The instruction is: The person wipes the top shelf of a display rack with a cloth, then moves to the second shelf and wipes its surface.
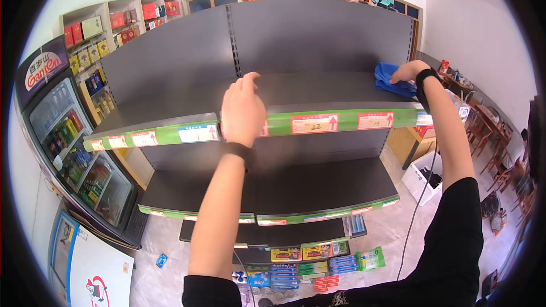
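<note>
My right hand (408, 73) is closed on a bunched blue cloth (386, 75), pressed to the right end of the dark grey upper shelf (318, 86). My left hand (243, 111) is raised at the middle of the same shelf, in front of its green price strip (278, 124). Its fingers point up and bend slightly at the tips, holding nothing. Each wrist wears a dark band. Red and white price labels (314, 125) line the strip, partly hidden behind the left hand.
A lower dark shelf (324, 185) sits beneath. Packaged goods (311, 268) lie near the floor at its foot. A drinks fridge (74, 148) and a white chest freezer (99, 267) stand at left. At right are a white bin (418, 185), a thin hanging cable (419, 204) and wooden chairs (500, 176).
</note>
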`<state>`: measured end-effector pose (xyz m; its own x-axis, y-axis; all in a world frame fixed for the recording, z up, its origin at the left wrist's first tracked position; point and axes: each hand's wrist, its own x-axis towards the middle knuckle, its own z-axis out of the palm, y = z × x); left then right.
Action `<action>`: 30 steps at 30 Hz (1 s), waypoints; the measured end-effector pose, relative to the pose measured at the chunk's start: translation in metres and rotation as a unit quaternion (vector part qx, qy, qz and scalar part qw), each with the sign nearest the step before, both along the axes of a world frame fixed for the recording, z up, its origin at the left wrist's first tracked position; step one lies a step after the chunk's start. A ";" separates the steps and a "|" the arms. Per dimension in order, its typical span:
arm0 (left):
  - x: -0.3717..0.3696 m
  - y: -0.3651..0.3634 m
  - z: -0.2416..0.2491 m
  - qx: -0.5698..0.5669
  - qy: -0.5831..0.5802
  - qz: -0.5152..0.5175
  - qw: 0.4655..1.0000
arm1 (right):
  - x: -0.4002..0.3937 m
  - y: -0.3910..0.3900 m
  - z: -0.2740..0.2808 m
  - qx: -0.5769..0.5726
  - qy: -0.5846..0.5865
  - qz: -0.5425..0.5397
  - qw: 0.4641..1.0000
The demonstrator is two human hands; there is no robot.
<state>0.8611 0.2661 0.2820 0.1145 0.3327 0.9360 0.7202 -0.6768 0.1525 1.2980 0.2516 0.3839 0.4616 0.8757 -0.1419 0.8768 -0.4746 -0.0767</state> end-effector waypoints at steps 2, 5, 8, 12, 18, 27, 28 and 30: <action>-0.001 0.002 -0.001 0.014 0.006 0.003 1.000 | 0.001 -0.029 0.006 -0.004 -0.004 -0.039 0.999; -0.001 0.001 0.001 0.014 0.015 0.003 1.000 | 0.032 -0.048 0.004 -0.005 0.016 0.007 1.000; 0.000 -0.001 0.001 0.015 0.016 0.005 1.000 | 0.047 -0.063 0.003 -0.008 0.037 -0.002 0.999; -0.001 -0.001 0.001 -0.029 0.013 0.008 0.999 | 0.078 -0.075 -0.001 -0.001 0.038 0.013 0.999; -0.001 -0.002 0.001 -0.043 0.010 0.004 0.999 | 0.095 -0.107 -0.010 0.083 0.169 0.105 0.977; -0.001 -0.003 0.001 -0.029 0.011 0.005 1.000 | 0.074 -0.133 -0.013 0.110 0.249 0.151 0.950; -0.002 -0.002 0.000 -0.031 0.010 0.003 0.999 | 0.072 -0.135 -0.013 0.106 0.255 0.165 0.947; -0.001 -0.001 -0.001 -0.033 0.008 -0.001 0.999 | 0.062 -0.141 -0.013 0.108 0.230 0.147 0.956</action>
